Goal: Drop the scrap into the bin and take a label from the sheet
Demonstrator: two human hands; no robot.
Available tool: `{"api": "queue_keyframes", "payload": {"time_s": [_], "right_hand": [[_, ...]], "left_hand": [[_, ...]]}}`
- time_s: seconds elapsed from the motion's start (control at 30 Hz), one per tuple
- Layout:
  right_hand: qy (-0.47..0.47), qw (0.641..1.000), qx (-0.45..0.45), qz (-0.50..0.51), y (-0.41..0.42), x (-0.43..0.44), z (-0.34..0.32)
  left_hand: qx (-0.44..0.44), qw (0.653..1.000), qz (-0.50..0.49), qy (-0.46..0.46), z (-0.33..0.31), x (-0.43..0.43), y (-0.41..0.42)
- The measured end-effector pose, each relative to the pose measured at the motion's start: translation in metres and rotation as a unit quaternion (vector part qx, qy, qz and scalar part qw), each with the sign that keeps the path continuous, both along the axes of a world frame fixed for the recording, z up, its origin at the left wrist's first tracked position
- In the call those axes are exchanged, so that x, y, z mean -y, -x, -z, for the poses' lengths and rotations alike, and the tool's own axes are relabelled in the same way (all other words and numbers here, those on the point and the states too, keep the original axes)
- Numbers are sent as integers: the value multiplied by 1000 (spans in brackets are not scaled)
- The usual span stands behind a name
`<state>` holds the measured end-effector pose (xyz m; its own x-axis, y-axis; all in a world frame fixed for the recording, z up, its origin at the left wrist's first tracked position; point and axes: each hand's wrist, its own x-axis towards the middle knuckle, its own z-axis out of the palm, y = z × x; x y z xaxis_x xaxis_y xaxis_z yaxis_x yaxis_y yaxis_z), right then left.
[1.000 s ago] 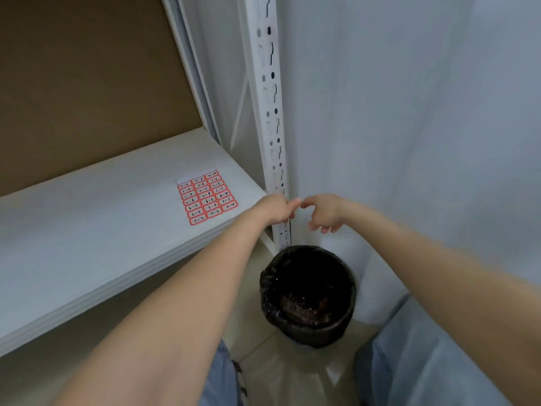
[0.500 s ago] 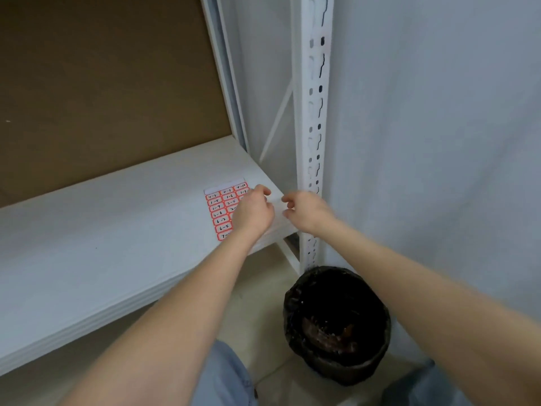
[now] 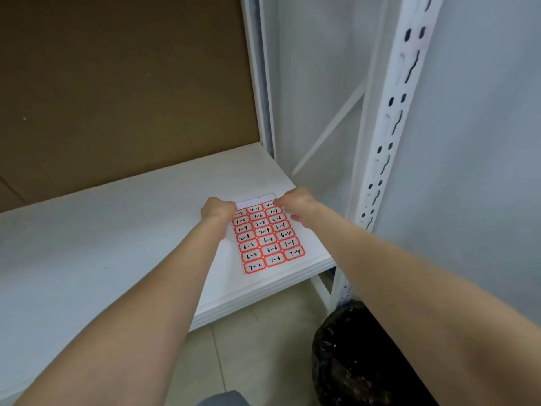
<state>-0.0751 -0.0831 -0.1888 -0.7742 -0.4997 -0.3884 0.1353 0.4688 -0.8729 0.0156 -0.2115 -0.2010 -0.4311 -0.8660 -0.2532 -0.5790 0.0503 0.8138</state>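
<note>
A sheet of red-bordered labels (image 3: 268, 238) with handwritten numbers lies flat near the right end of a white shelf board (image 3: 102, 244). My left hand (image 3: 218, 209) sits with curled fingers on the sheet's far left corner and covers part of a label there. At the far right corner, my right hand (image 3: 295, 202) has its fingertips curled onto the top right label. The backs of both hands hide the fingertips.
A white slotted upright post (image 3: 392, 127) and a diagonal brace stand to the right of the shelf, against a white wall. Brown board (image 3: 117, 83) backs the shelf. A black bin (image 3: 351, 356) lined with a bag stands on the tiled floor below right.
Both hands have moved from the upright post above the bin, left and forward onto the label sheet. The view has swung towards the shelf.
</note>
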Motion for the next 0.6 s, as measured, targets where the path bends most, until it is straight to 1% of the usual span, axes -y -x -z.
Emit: {"api": "queue_keyframes", "payload": {"time_s": [0.1, 0.13, 0.23, 0.33, 0.43, 0.53, 0.6], "right_hand": [[-9, 1000, 4, 9, 10, 12, 12], [-17, 1000, -2, 5, 13, 16, 15], [-37, 999, -30, 1, 16, 23, 23], [-46, 998, -43, -4, 14, 25, 25], [-65, 996, -62, -30, 4, 21, 20], [-87, 989, -101, -67, -9, 10, 14], [-75, 985, -139, -70, -20, 3, 7]], "left_hand": [[-74, 993, -45, -77, -2, 12, 7], [-87, 990, -49, -103, -3, 13, 8], [-89, 984, -33, -153, -2, 13, 9], [-76, 985, -8, -155, 2, 14, 7], [-62, 990, -2, -129, 1, 12, -3], [-79, 990, 2, -118, 0, 7, -15], [-92, 990, 17, -109, -5, 1, -22]]}}
